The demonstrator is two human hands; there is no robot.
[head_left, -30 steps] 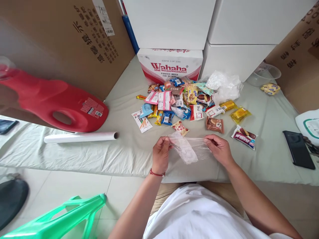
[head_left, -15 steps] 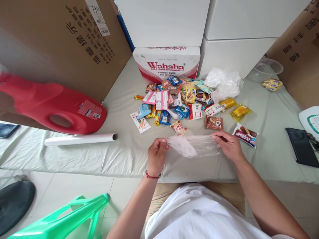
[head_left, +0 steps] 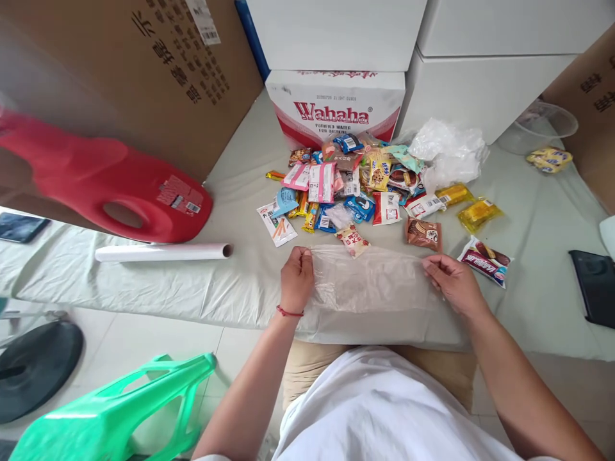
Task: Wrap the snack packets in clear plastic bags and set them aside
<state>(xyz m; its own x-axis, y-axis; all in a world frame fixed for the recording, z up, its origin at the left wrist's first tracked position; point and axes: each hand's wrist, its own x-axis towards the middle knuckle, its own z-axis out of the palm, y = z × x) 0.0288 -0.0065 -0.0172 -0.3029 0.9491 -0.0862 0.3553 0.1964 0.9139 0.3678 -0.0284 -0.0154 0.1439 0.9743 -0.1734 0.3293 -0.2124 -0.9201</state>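
A clear plastic bag [head_left: 369,285] is stretched flat between my hands above the near edge of the covered table. My left hand [head_left: 296,278] pinches its left end, thumb on top. At the other end, my right hand [head_left: 451,280] grips the bag between thumb and fingers. Just beyond the bag lies a small cream-and-red snack packet [head_left: 353,240]. A brown snack packet [head_left: 423,234] rests behind my right hand, and a purple-and-white cake packet [head_left: 487,261] is to its right. Farther back sits a heap of mixed snack packets [head_left: 353,179].
A Wahaba-style white-and-red water carton [head_left: 336,105] stands behind the heap, beside crumpled clear plastic [head_left: 451,150]. To the left are a red jug [head_left: 106,186] and a white roll [head_left: 163,252]. A black phone [head_left: 596,288] lies at right; a green stool [head_left: 120,410] stands below left.
The bag has been spread out wider and flatter between my hands. A white bit that showed at the bag now lies by the packet heap. The view has shifted slightly.
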